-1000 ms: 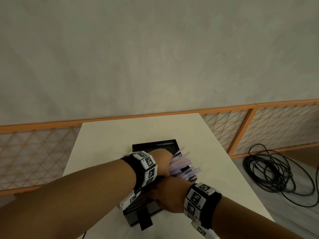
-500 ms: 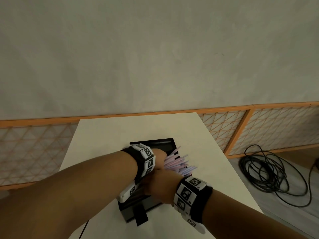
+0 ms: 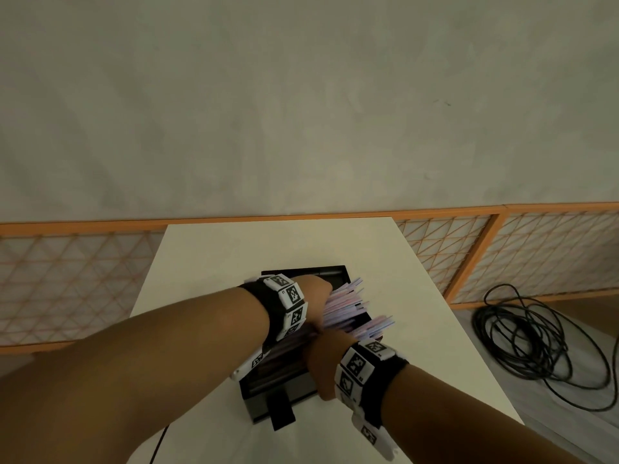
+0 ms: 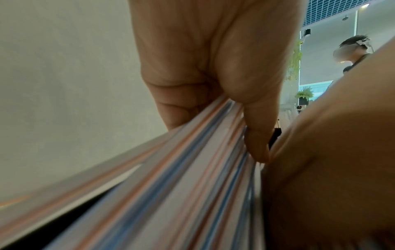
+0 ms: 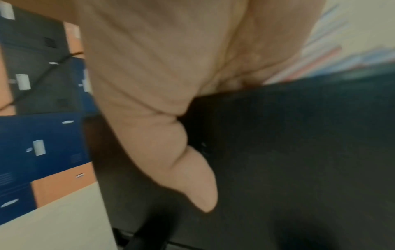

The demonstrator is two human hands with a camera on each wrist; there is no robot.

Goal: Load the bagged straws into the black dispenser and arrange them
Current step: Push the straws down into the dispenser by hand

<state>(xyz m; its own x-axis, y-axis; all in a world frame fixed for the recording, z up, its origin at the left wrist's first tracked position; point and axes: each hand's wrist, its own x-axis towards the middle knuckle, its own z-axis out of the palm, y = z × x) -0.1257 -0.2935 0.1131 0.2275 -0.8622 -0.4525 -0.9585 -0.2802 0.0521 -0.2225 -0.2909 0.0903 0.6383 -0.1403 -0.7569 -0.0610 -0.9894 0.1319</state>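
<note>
A person stood at a white table point(image 3: 214, 249) set against a pale wall, both forearms reaching over a black dispenser point(image 3: 303, 272) that sat on the table's middle, its long axis running from near-left to far-right. The left hand point(image 3: 315, 293) lay over the far half of the open box, and the left wrist view showed its fingers point(image 4: 252, 108) and thumb curled round a thick bundle of straws point(image 3: 348, 306), white with red and blue stripes. The straws were in the dispenser's trough, but many of their right ends fanned out unevenly past the box's right wall and over the table. The right hand point(image 3: 323, 363) was at the near right side of the dispenser, touching the left hand; in the right wrist view its thumb point(image 5: 192, 177) lay flat against the black side wall point(image 5: 288, 152), while its fingers went over the rim out of sight, so whether they gripped the straws or the box could not be told. A black tab point(image 3: 281, 408) stuck out from the near end of the dispenser. Both wrists wore black bands point(image 3: 385, 373) carrying white squares printed with black codes. To the right, on the floor, lay a loose coil of black cable point(image 3: 529, 343), and an orange-framed lattice panel point(image 3: 536, 249) ran along the foot of the wall behind the table.
</note>
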